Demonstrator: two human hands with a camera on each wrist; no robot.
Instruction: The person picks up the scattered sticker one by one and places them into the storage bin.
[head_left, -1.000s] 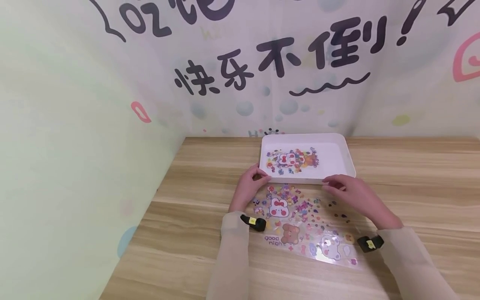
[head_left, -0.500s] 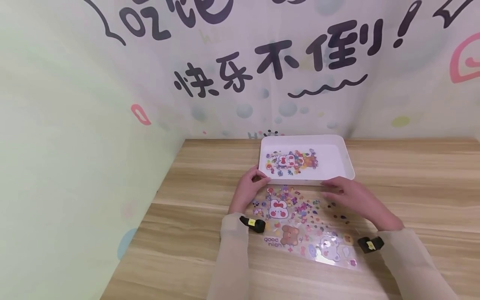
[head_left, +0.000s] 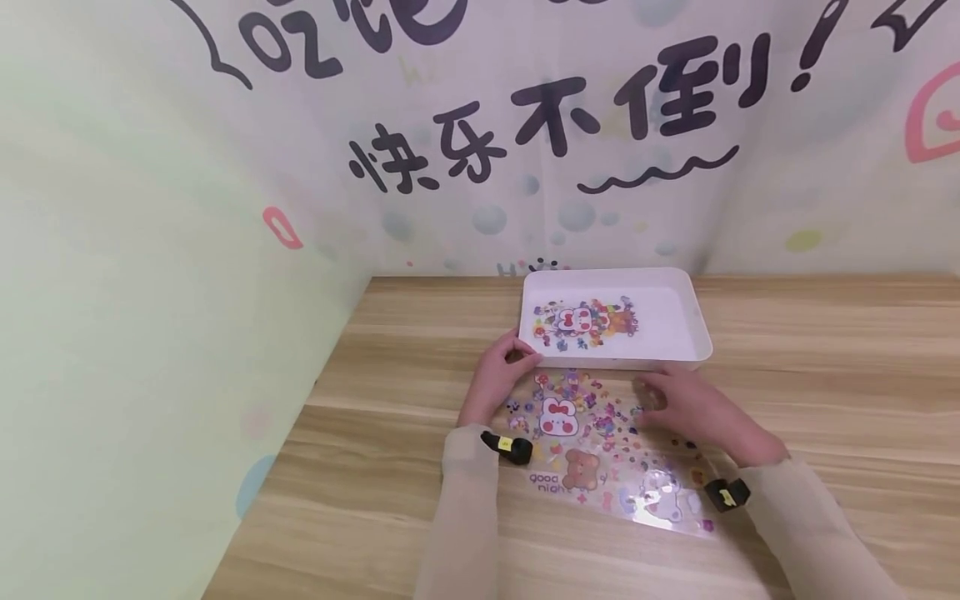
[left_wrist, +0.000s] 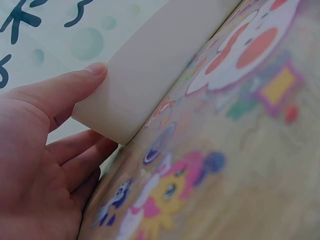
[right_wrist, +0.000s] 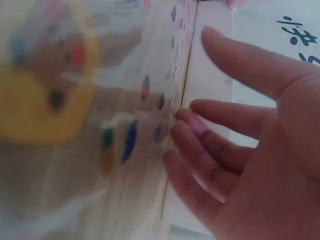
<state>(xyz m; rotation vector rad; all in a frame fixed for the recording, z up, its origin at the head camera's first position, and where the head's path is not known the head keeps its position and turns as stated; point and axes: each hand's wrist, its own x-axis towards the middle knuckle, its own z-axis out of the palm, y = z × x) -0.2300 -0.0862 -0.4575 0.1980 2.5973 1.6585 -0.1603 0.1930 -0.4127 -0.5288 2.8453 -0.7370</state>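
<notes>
A shallow white tray [head_left: 667,317] stands at the back of the table, holding a clear sheet of colourful stickers [head_left: 577,321]. My left hand [head_left: 497,379] grips the tray's front left corner; in the left wrist view the thumb lies on the edge of its white wall [left_wrist: 145,70], with fingers below. In front of the tray lies a large transparent sticker sheet [head_left: 581,471] printed with a rabbit, bears and small shapes. My right hand [head_left: 701,408] hovers by the sheet's upper right part, fingers loosely bent and holding nothing, close to the tray's front wall in the right wrist view.
The wood-grain table [head_left: 360,517] extends to both sides and toward the body. A printed cloth backdrop [head_left: 450,217] rises right behind the tray, and a pale green wall [head_left: 150,292] stands at the left. Each wrist carries a black camera strap.
My right hand has left the tray's front right edge, coming slightly nearer and to the left over the sticker sheet. My left hand stays at the tray corner.
</notes>
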